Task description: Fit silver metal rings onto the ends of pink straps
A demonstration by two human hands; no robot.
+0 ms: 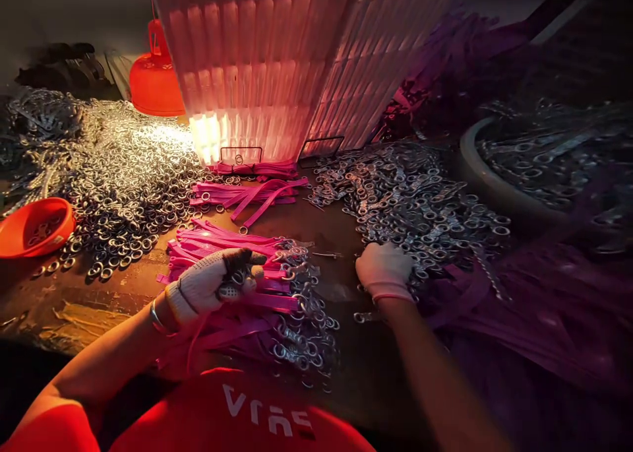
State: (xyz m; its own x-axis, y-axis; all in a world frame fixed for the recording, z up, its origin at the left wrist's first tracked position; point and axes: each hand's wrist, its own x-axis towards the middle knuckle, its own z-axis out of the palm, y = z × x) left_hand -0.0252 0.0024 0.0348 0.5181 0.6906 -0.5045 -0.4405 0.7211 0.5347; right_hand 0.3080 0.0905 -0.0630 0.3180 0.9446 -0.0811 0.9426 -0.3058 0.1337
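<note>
My left hand, in a white dotted glove with dark fingertips, is held over a stack of pink straps. Its fingers curl round what look like small metal rings. Metal clasps with ring ends are fixed to the right ends of the straps. My right hand, gloved in white, is closed at the near edge of a heap of metal clasps. Its fingertips face away, so whatever they pinch is hidden. One loose clasp lies on the table just below that hand.
A large heap of metal rings covers the left, beside a red bowl. A red lamp hangs by an upright corrugated panel. More pink straps lie beyond. At right are a basin of clasps and purple straps.
</note>
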